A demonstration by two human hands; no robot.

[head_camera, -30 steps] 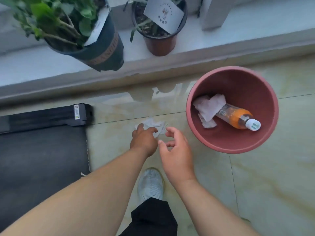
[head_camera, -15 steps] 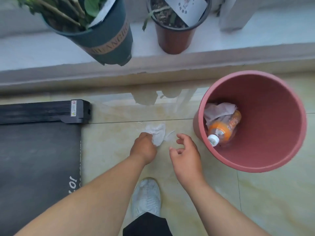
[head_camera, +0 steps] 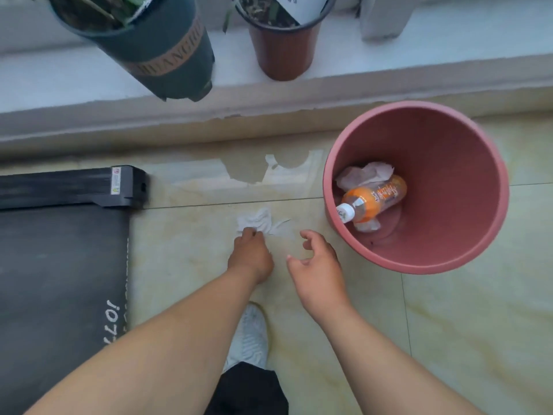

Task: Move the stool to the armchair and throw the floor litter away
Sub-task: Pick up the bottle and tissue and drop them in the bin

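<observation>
A crumpled white tissue (head_camera: 258, 220) lies on the glossy floor tiles. My left hand (head_camera: 250, 255) pinches its near edge, fingers closed on it. My right hand (head_camera: 318, 266) hovers just to the right, fingers spread and curled, holding nothing. A pink waste bin (head_camera: 466, 163) stands to the right of both hands; inside it lie an orange drink bottle (head_camera: 374, 200) with a white cap and some crumpled tissue (head_camera: 363, 175). No stool or armchair is in view.
A black treadmill (head_camera: 59, 265) covers the floor on the left. Along the back runs a raised window ledge (head_camera: 389, 82) with a dark green plant pot (head_camera: 161, 52) and a brown plant pot (head_camera: 284, 46). My white shoe (head_camera: 248, 336) is below the hands.
My left hand closed on the tissue and holds its edge. The view shifted, so the bin now appears tilted more toward me, with the bottle's cap pointing left.
</observation>
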